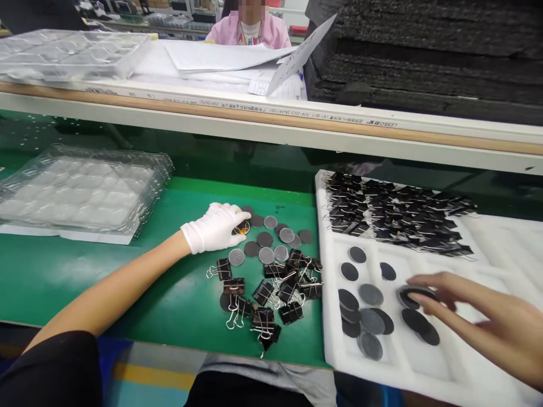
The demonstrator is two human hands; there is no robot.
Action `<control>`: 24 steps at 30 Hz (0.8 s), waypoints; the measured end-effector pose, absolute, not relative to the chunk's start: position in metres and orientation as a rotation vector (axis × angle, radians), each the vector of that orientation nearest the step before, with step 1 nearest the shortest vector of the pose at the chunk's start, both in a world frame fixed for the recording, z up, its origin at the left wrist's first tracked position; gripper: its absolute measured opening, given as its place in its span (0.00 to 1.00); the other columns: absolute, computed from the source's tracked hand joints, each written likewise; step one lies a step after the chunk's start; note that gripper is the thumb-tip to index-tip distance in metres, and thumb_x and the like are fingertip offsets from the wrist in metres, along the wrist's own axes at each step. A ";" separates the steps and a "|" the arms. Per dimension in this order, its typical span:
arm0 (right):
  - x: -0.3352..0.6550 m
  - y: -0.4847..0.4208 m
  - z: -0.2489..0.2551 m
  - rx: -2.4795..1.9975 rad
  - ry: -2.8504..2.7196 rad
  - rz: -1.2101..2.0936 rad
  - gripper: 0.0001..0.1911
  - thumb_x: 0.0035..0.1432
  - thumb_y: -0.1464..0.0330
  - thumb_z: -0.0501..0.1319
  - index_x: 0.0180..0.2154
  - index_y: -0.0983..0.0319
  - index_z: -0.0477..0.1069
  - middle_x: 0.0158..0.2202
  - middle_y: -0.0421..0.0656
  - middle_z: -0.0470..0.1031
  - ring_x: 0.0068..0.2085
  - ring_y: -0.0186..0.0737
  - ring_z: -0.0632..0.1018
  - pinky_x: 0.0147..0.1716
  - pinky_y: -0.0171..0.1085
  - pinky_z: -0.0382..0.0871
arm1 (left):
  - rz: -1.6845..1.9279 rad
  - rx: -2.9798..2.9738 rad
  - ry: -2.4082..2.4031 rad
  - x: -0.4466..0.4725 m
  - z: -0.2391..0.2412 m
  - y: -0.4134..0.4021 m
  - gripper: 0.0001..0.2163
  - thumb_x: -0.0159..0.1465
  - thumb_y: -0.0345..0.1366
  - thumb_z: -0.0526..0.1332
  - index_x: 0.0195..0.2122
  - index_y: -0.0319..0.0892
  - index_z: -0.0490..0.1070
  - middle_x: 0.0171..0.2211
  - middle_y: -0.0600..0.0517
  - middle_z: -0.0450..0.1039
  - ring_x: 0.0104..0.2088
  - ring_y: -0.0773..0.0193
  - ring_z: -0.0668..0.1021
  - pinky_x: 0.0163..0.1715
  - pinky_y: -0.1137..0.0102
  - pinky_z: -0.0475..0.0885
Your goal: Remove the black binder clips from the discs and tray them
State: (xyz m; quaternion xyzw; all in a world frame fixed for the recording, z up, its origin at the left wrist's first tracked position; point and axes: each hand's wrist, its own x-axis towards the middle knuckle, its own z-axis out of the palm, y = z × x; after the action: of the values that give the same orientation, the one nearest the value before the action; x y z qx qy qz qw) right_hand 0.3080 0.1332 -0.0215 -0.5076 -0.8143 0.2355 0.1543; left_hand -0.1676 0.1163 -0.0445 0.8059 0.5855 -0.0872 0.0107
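My left hand (216, 228), in a white glove, rests on the green mat with thumb and fingers closed around a small round part (242, 228) showing dark and gold inside. Grey and black discs (265, 238) lie scattered just right of it, and black binder clips (263, 292) are heaped nearer to me. Over the white foam tray (328, 339), my bare right hand (470, 311) pinches a round dark disc (418, 294) between thumb and fingers. Several loose discs (371, 321) lie in the tray around it, some overlapping.
Rows of binder clips (394, 212) fill the tray's far part. Stacked clear plastic trays (85, 186) stand at the left. A raised shelf edge (254, 121) runs across the back, bearing papers (229, 56) and black foam sheets (424, 56). A person in pink (275, 34) sits beyond.
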 end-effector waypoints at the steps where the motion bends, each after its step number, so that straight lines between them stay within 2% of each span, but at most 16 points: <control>1: 0.288 0.136 -0.011 -1.390 -2.385 0.790 0.13 0.59 0.45 0.61 0.41 0.40 0.78 0.43 0.51 0.82 0.36 0.50 0.83 0.18 0.41 0.73 | -0.240 2.529 1.787 -0.166 -0.046 0.117 0.25 0.65 0.48 0.60 0.61 0.44 0.69 0.51 0.42 0.76 0.47 0.47 0.78 0.46 0.56 0.66; 3: 0.236 0.146 0.005 -1.258 -2.508 0.892 0.12 0.66 0.50 0.58 0.43 0.45 0.76 0.43 0.48 0.82 0.37 0.48 0.82 0.24 0.43 0.77 | -0.190 2.550 1.717 -0.163 -0.049 0.116 0.23 0.63 0.46 0.60 0.58 0.44 0.71 0.51 0.43 0.77 0.47 0.47 0.78 0.47 0.56 0.67; 4: 0.207 0.153 0.009 -1.168 -2.576 0.887 0.13 0.68 0.52 0.55 0.43 0.49 0.74 0.43 0.48 0.81 0.38 0.48 0.82 0.30 0.45 0.78 | -0.176 2.559 1.689 -0.163 -0.049 0.115 0.23 0.63 0.45 0.61 0.58 0.44 0.72 0.50 0.43 0.77 0.47 0.47 0.78 0.47 0.56 0.67; 7: 0.115 0.184 -0.002 -0.913 -2.620 0.845 0.13 0.72 0.57 0.49 0.46 0.56 0.66 0.45 0.50 0.80 0.43 0.49 0.81 0.44 0.51 0.76 | -0.176 2.573 1.650 -0.166 -0.045 0.112 0.24 0.60 0.45 0.63 0.56 0.43 0.73 0.48 0.43 0.78 0.47 0.46 0.79 0.48 0.55 0.67; 10: 0.042 0.219 -0.032 -0.607 -2.594 1.012 0.08 0.73 0.62 0.48 0.44 0.57 0.60 0.61 0.54 0.73 0.60 0.50 0.75 0.57 0.54 0.69 | -0.224 2.522 1.742 -0.174 -0.038 0.114 0.22 0.59 0.45 0.64 0.53 0.40 0.74 0.44 0.43 0.80 0.44 0.45 0.81 0.46 0.55 0.68; 12: 0.017 0.234 -0.050 -0.548 -2.628 1.143 0.06 0.73 0.63 0.48 0.42 0.57 0.58 0.65 0.55 0.69 0.65 0.51 0.71 0.62 0.57 0.64 | -0.258 2.426 1.938 -0.179 -0.035 0.119 0.22 0.61 0.44 0.63 0.53 0.38 0.73 0.43 0.41 0.80 0.44 0.44 0.81 0.45 0.55 0.68; 15: 0.015 0.233 -0.066 -0.486 -2.684 1.346 0.09 0.73 0.60 0.48 0.39 0.56 0.55 0.68 0.55 0.65 0.72 0.49 0.61 0.67 0.58 0.56 | -0.226 2.267 2.203 -0.187 -0.037 0.129 0.26 0.63 0.45 0.63 0.60 0.37 0.69 0.48 0.39 0.80 0.48 0.43 0.81 0.47 0.55 0.68; 17: 0.029 0.222 -0.066 -0.415 -2.684 1.452 0.11 0.73 0.57 0.47 0.39 0.56 0.55 0.69 0.54 0.63 0.74 0.48 0.57 0.69 0.57 0.53 | -0.149 2.226 2.241 -0.190 -0.043 0.134 0.28 0.65 0.46 0.63 0.64 0.38 0.65 0.50 0.40 0.80 0.49 0.45 0.81 0.47 0.57 0.68; 19: 0.043 0.213 -0.063 -0.360 -2.661 1.560 0.11 0.74 0.57 0.48 0.40 0.56 0.56 0.68 0.54 0.66 0.72 0.47 0.62 0.66 0.54 0.58 | -0.078 2.251 2.204 -0.190 -0.049 0.136 0.30 0.66 0.47 0.62 0.66 0.39 0.62 0.50 0.40 0.80 0.49 0.46 0.81 0.47 0.58 0.68; 22: 0.050 0.209 -0.061 -0.454 -2.563 1.479 0.11 0.72 0.58 0.52 0.42 0.58 0.63 0.58 0.52 0.76 0.59 0.47 0.76 0.56 0.49 0.69 | -0.038 2.381 2.028 -0.186 -0.057 0.136 0.32 0.67 0.47 0.62 0.68 0.38 0.58 0.50 0.40 0.80 0.50 0.45 0.80 0.48 0.57 0.68; 24: 0.044 0.214 -0.066 -0.634 -2.418 1.290 0.12 0.68 0.58 0.57 0.43 0.60 0.69 0.48 0.49 0.80 0.48 0.45 0.80 0.48 0.46 0.73 | -0.029 2.443 1.925 -0.182 -0.060 0.134 0.34 0.66 0.49 0.64 0.69 0.38 0.57 0.51 0.39 0.80 0.50 0.45 0.80 0.49 0.57 0.68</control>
State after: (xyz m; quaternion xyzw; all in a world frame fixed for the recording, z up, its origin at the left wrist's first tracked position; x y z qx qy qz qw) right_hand 0.0444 0.2137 -0.0665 -0.2222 -0.8481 0.4523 0.1637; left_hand -0.1817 0.1338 -0.0601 0.7853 0.6188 -0.0094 0.0159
